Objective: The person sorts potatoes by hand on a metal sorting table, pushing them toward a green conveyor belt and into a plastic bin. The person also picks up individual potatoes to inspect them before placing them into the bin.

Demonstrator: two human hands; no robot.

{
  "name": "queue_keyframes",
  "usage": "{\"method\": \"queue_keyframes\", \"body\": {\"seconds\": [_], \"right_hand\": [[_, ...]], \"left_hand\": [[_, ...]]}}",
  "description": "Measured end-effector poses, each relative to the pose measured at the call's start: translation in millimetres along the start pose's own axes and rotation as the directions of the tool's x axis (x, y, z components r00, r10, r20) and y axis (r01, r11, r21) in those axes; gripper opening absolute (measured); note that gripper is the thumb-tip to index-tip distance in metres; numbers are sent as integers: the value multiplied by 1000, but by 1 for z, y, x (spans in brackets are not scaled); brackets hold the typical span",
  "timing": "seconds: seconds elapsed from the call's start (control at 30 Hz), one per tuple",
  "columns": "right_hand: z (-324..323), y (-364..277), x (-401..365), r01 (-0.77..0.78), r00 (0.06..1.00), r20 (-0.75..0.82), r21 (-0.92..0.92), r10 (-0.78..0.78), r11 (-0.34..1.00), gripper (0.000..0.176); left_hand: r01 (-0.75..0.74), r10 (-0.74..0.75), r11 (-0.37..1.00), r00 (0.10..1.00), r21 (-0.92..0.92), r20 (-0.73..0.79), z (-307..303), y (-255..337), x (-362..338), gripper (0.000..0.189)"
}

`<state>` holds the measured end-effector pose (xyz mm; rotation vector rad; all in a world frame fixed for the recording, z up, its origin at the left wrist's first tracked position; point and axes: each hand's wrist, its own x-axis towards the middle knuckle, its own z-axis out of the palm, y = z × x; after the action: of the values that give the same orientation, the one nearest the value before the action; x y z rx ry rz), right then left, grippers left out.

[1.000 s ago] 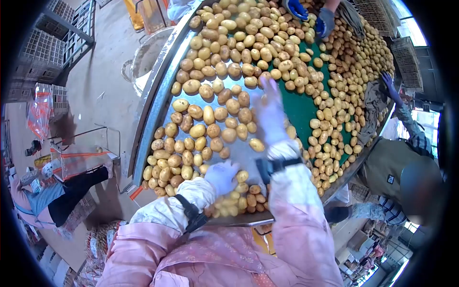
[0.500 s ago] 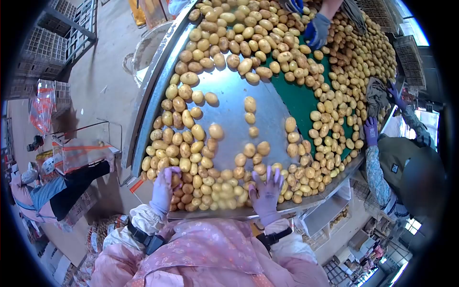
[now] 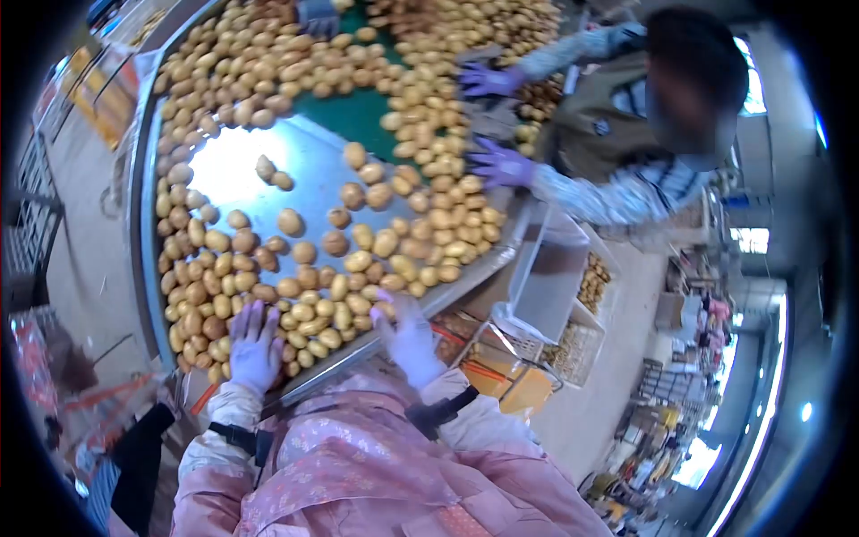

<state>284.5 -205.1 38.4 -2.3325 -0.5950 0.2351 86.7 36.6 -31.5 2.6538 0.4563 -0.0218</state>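
Many yellow-brown potatoes [image 3: 215,239] lie on a metal sorting table [image 3: 318,197] with a green surface [image 3: 358,121] toward its far side. My left hand [image 3: 255,347], in a pale purple glove, rests palm down on potatoes at the near edge, its fingers spread and holding nothing. Near the table's front rim, my right hand [image 3: 407,338] touches potatoes with its fingertips, fingers apart and slightly bent, with nothing held. Several loose potatoes sit between the hands and the bare metal.
A co-worker [image 3: 595,116] stands at the right with two purple-gloved hands on the potatoes beside a grey cloth [image 3: 492,121]. Another blue glove [image 3: 318,16] shows at the far edge. White bins [image 3: 577,349] stand below the table's right side.
The view has swung to the right, bringing the co-worker closer to the middle. My left hand has opened from a curled pose around a potato and now lies flat. Some loose potatoes have shifted.
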Motion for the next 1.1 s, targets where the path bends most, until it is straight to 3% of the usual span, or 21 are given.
{"method": "queue_keyframes", "body": {"seconds": [0.1, 0.13, 0.17, 0.2, 0.23, 0.27, 0.3, 0.33, 0.37, 0.4, 0.43, 0.47, 0.53, 0.57, 0.6, 0.73, 0.77, 0.83, 0.87, 1.0, 1.1], "right_hand": [[-71, 45, -21, 342, 896, 347, -138, -278, 929, 37], [-102, 65, -28, 189, 944, 294, -108, -150, 976, 37], [-145, 88, -30, -142, 983, 123, 41, 136, 989, 38], [-188, 111, -30, -353, 926, -49, 242, 375, 903, 40], [-227, 133, -26, -380, 865, -211, 316, 455, 869, 42], [-252, 151, -19, -358, 834, -365, 214, 415, 909, 45], [-245, 156, -6, -347, 831, -486, -74, 270, 935, 40], [-237, 161, 8, -382, 799, -589, -349, 116, 856, 35], [-212, 176, 22, -226, 833, -553, -382, -26, 896, 35], [-171, 142, 32, -204, 906, -416, -268, 78, 942, 38], [-130, 108, 43, -224, 949, -258, -140, 183, 964, 41], [-89, 73, 54, -281, 956, -96, -30, 277, 959, 45], [52, 55, 38, 97, 993, -57, -59, -100, 994, 51], [79, -5, 32, 173, 969, 231, -386, -87, 906, 60], [117, -33, 10, 278, 959, 203, -562, -196, 779, 69], [114, -67, -3, 469, 779, 572, -261, -257, 844, 61], [107, -74, 5, 473, 796, 529, -239, -294, 848, 44], [127, -73, 28, 478, 773, 530, -125, -349, 869, 34], [135, -76, 42, 530, 740, 572, -172, -353, 831, 30], [176, -80, 64, 638, 700, 604, -290, -380, 713, 22], [181, -74, 71, 599, 713, 605, -266, -353, 755, 20]], "left_hand": [[-33, 48, 991, 993, -130, 112, -14, -22, -13, 61], [3, -2, 999, 999, -38, 43, -20, -29, -24, 61], [50, -48, 997, 998, 61, -38, -29, -39, -33, 61], [108, -89, 981, 988, 161, -123, -40, -51, -41, 61], [252, -236, 952, 966, 173, -110, -38, -63, -52, 63], [344, -331, 927, 938, 147, -108, -15, -74, -64, 66], [295, -291, 955, 950, 27, -111, -12, -61, -56, 67], [299, -283, 949, 948, 98, -144, -6, -31, -55, 68], [282, -296, 949, 950, -139, -97, 5, -13, -51, 69], [206, -206, 979, 978, 7, 18, 1, 11, -40, 64], [278, -274, 960, 957, -22, 96, -7, 47, -36, 58], [202, -197, 979, 967, -18, 165, -2, 56, -33, 52], [-7, 47, 965, 989, -264, 143, 6, 42, -44, 48], [1, 43, 970, 983, -242, 178, -2, 31, -50, 47], [8, 40, 975, 976, -220, 213, -17, 16, -58, 46], [34, -14, 996, 972, -84, 234, -43, -27, -92, 41], [59, -42, 988, 992, -143, 121, -43, -36, -93, 34], [300, -298, 918, 953, -258, 48, -33, -54, -99, 30], [403, -420, 857, 907, -320, 20, -26, -60, -102, 28], [396, -646, 722, 679, -567, -348, -28, -92, -57, 22], [335, -719, 627, 597, -703, -356, -41, -126, -31, 22]]}}
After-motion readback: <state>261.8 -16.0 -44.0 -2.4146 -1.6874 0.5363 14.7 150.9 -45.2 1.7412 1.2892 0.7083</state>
